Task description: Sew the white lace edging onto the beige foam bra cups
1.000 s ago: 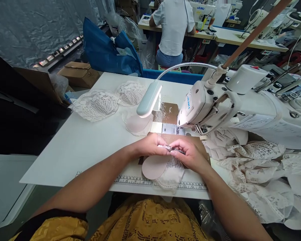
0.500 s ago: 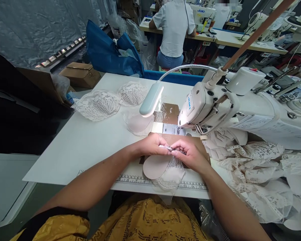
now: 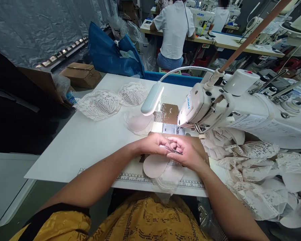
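Note:
Both of my hands meet above the front part of the white table, closed around a small, thin metal tool [image 3: 171, 149]. My left hand [image 3: 155, 144] pinches its left end, and my right hand [image 3: 184, 152] has curled fingers on its right part. The tool's exact shape is hard to make out. Just below the hands lies a pale padded cup [image 3: 155, 166] with lace fabric [image 3: 169, 177] beside it, reaching over the table's front edge. Behind my hands, another pale cup [image 3: 139, 123] rests near the metal needle plate [image 3: 170, 129] of the sewing machine [image 3: 198, 103].
A lamp head [image 3: 152, 98] hangs over the table [image 3: 90, 144]. Lace cups [image 3: 97, 104] lie at the back left. Lace pieces [image 3: 258, 170] are heaped at the right. Beyond are a blue bag [image 3: 112, 50], a cardboard box [image 3: 80, 74] and a seated person [image 3: 174, 30].
My right hand has shifted slightly left, nearer my left hand, and its fingers have changed their hold on the tool. The view has moved a little.

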`<state>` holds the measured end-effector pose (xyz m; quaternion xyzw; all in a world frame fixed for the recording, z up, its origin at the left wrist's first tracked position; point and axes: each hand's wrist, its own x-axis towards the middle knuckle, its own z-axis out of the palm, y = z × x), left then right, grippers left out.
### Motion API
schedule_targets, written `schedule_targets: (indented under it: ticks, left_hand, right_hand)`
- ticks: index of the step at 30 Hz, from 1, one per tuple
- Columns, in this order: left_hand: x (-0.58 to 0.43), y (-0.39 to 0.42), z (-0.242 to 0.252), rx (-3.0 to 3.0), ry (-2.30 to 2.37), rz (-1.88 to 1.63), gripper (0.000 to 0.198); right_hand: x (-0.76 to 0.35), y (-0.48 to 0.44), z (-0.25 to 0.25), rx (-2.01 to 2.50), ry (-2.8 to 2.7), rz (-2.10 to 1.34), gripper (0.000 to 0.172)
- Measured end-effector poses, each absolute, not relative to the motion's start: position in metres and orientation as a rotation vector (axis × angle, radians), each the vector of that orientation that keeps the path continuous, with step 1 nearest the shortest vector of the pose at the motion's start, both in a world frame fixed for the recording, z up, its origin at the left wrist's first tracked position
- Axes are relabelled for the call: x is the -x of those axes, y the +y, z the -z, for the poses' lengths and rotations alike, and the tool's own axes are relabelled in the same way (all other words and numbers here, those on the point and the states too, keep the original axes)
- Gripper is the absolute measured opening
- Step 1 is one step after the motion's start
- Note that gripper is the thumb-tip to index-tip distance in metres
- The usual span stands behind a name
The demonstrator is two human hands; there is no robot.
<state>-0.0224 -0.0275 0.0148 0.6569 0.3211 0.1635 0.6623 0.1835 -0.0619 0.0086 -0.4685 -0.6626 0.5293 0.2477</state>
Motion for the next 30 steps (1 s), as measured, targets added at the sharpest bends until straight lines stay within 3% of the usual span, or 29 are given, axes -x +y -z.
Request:
schedule_targets:
  ticks: [4,8,12,16,21,27,30]
  left_hand:
    - [0.036,-0.025,-0.027,-1.698,0.784,-0.224,0.029]
    - [0.057,-0.031,-0.05,-1.895,1.038,-0.387,0.026]
    - [0.076,-0.039,-0.064,-1.766,1.134,-0.323,0.026]
    - [0.071,-0.051,-0.048,-1.289,0.907,-0.233,0.038]
    - [0.041,-0.063,-0.021,-0.849,0.886,-0.531,0.039]
    - [0.035,-0.062,-0.023,-0.998,0.878,-0.558,0.037]
    - [0.033,-0.062,-0.023,-1.128,0.884,-0.545,0.034]
  right_hand:
    - [-0.187,-0.062,-0.011,1.4,-1.906,-1.329,0.015]
    - [-0.195,-0.064,-0.008,1.376,-1.792,-1.42,0.01]
    - [-0.2,-0.069,-0.012,1.3,-1.674,-1.537,0.012]
    - [-0.201,-0.073,-0.018,1.262,-1.633,-1.567,0.016]
    - [-0.203,-0.073,-0.015,1.208,-1.763,-1.591,0.019]
    - [-0.204,-0.074,-0.007,1.2,-1.732,-1.651,0.03]
    - [-0.205,-0.073,-0.007,1.241,-1.742,-1.497,0.036]
